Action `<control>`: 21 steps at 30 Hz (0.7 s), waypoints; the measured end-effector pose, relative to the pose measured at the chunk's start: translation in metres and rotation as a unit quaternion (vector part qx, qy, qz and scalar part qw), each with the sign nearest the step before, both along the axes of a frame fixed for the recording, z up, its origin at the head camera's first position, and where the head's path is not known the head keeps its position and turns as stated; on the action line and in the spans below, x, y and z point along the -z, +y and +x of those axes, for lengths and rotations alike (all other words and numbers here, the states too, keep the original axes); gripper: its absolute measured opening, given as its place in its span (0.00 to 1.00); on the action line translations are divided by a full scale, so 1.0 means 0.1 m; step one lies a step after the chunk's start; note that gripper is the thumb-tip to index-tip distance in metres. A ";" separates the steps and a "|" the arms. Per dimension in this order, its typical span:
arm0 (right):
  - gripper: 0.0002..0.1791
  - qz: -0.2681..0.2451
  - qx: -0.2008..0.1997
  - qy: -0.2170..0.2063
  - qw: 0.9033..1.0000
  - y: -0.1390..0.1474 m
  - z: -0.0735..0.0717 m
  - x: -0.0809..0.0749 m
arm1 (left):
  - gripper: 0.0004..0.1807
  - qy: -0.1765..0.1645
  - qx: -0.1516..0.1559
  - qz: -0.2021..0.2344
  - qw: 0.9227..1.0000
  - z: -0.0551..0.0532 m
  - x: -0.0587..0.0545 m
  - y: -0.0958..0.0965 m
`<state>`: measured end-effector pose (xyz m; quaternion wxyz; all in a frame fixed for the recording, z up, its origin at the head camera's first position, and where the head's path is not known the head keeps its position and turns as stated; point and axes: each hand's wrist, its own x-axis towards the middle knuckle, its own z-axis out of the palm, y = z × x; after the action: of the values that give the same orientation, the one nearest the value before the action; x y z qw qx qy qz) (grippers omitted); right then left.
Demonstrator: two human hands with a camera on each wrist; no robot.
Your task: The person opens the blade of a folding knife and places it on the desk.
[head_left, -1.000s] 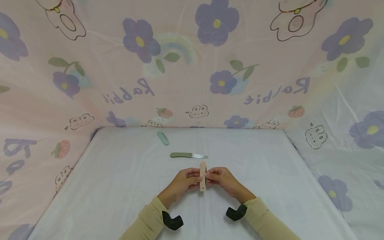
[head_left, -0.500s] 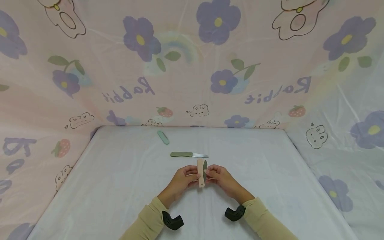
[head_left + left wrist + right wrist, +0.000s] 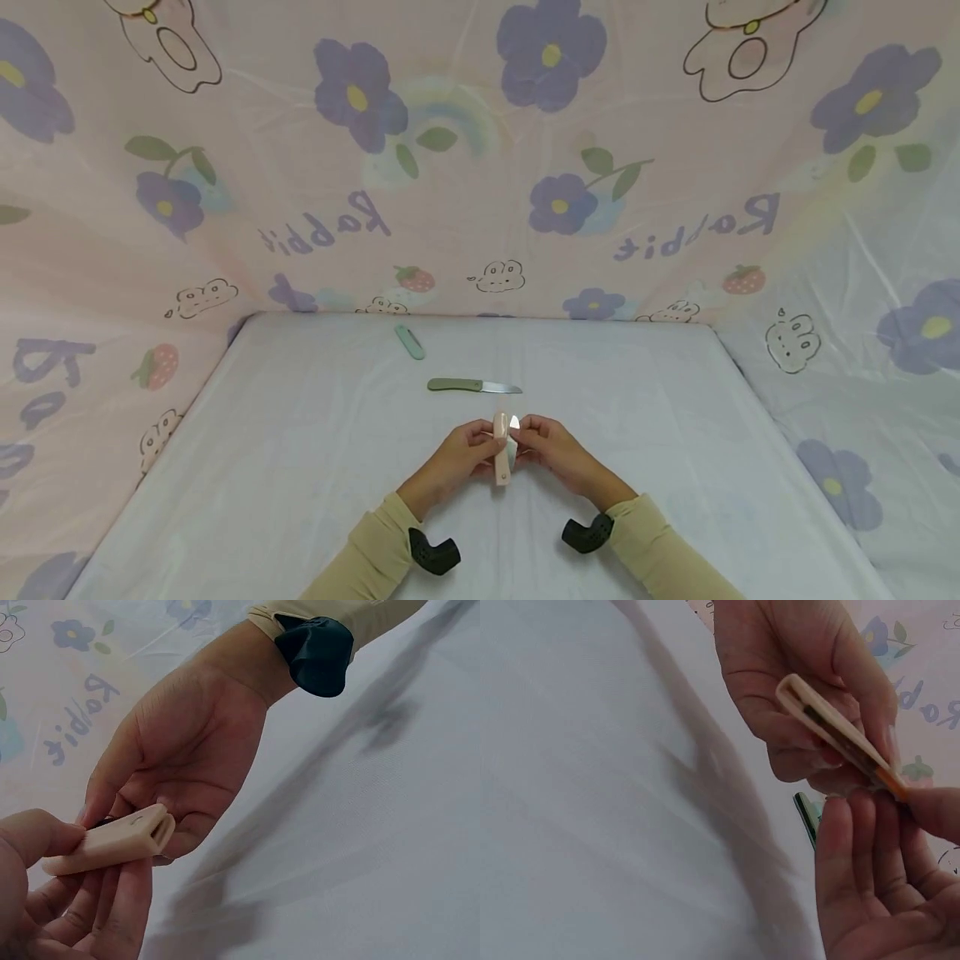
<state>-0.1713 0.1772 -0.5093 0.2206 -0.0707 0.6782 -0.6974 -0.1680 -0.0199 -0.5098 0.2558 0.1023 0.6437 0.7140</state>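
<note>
Low over the white table, both of my hands are at a folding knife (image 3: 501, 467) with a pale beige-pink handle. My left hand (image 3: 457, 454) grips the handle between thumb and fingers, one end towards me. From the right, my right hand (image 3: 555, 446) pinches the shiny blade (image 3: 512, 454), which shows along the handle's right side. In the left wrist view the handle (image 3: 112, 844) lies across the left fingers. The right wrist view looks into the handle's slot (image 3: 825, 724), and the right thumb and fingertips cover the blade there.
Just beyond the hands, a green-handled knife (image 3: 457, 385) lies unfolded, its blade pointing right. Farther back lies a mint-green folded knife (image 3: 409, 342). A printed curtain (image 3: 465, 192) stands at the table's back and sides. Each wrist carries a black camera mount (image 3: 435, 552).
The folding knife has turned in my hands; its green side faced up half a second ago, and now the shiny blade shows beside the handle. Both hands have stayed nearly in place.
</note>
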 end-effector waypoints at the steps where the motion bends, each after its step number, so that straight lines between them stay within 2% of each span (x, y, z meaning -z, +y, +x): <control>1: 0.14 0.001 0.000 0.000 1.000 0.00 0.00 0.00 | 0.17 -0.001 0.002 0.001 1.000 0.00 0.00 0.00; 5: 0.14 0.000 0.007 0.000 1.000 0.00 0.01 0.00 | 0.17 -0.011 0.008 0.008 1.000 0.01 0.00 0.00; 11: 0.16 0.000 0.020 -0.001 1.000 0.00 0.01 0.03 | 0.18 -0.006 0.013 -0.002 1.000 0.03 -0.01 -0.01; 21: 0.13 -0.001 0.025 -0.007 1.000 0.02 0.02 0.05 | 0.16 -0.003 0.000 -0.010 1.000 0.04 -0.02 0.00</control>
<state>-0.1690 0.1788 -0.5143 0.2080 -0.0485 0.6778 -0.7036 -0.1641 -0.0196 -0.5077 0.2587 0.0973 0.6503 0.7076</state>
